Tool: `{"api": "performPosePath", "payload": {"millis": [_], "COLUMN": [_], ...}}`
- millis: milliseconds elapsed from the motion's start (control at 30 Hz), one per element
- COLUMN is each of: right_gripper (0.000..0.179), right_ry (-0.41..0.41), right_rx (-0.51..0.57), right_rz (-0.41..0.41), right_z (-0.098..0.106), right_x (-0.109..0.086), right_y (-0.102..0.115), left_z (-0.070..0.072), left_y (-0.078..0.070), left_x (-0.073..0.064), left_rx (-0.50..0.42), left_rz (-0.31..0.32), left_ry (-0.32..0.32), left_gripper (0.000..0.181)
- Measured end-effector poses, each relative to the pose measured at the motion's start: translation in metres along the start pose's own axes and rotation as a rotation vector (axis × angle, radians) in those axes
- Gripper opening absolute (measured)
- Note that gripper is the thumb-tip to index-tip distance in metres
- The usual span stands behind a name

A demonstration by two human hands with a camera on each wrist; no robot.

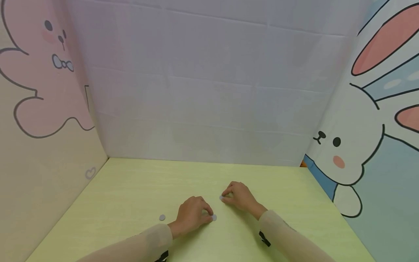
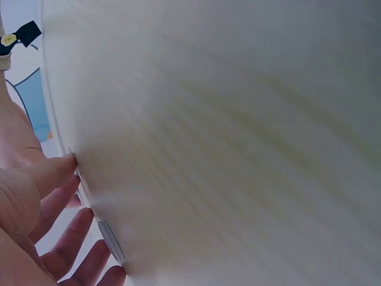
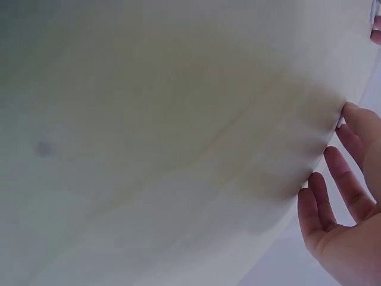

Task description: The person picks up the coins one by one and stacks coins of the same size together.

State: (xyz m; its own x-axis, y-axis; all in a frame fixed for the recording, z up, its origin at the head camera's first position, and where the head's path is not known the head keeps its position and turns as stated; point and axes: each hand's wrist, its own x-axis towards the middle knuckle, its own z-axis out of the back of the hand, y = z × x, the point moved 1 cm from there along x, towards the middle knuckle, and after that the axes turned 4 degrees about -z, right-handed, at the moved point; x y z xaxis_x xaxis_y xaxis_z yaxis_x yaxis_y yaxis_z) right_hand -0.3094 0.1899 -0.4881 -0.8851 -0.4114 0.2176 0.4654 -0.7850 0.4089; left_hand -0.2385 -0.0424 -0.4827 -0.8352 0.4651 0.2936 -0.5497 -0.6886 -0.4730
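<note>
In the head view my left hand [image 1: 194, 214] pinches a small flat grey disc [image 1: 214, 217] between thumb and fingertip, low at the yellow tabletop [image 1: 137, 189]. Further back and to the right, my right hand [image 1: 240, 195] pinches a second grey disc [image 1: 221, 197] by its edge. A third disc [image 1: 162, 217] lies flat on the table, left of the left hand. Close to the left hand's other fingers, the left wrist view shows a grey disc [image 2: 111, 241] edge-on. The right wrist view shows the right hand's fingertips [image 3: 351, 110] right at the table surface.
A pale cloth wall [image 1: 209, 91] closes off the back of the table. The left panel [image 1: 42, 156] carries a pink cartoon bear, the right panel [image 1: 389, 203] a white cartoon rabbit. Both forearms, in light sleeves [image 1: 288, 233], reach in from the front edge.
</note>
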Motion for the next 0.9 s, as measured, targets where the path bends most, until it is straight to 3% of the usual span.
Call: {"api": "performPosePath", "payload": {"millis": [433, 900], "right_gripper": [0.010, 0.011], "right_ry": [-0.005, -0.013], "right_rx": [-0.044, 0.006], "right_rz": [0.042, 0.047], "right_z": [0.003, 0.006], "right_x": [-0.004, -0.029], "right_y": [0.003, 0.013], "left_z": [0.000, 0.001], "left_y": [0.000, -0.001], "left_x": [-0.001, -0.001], "left_rx": [0.000, -0.001], "left_rz": [-0.004, 0.001], "left_ry": [0.000, -0.006], "left_gripper": [0.010, 0.010]}}
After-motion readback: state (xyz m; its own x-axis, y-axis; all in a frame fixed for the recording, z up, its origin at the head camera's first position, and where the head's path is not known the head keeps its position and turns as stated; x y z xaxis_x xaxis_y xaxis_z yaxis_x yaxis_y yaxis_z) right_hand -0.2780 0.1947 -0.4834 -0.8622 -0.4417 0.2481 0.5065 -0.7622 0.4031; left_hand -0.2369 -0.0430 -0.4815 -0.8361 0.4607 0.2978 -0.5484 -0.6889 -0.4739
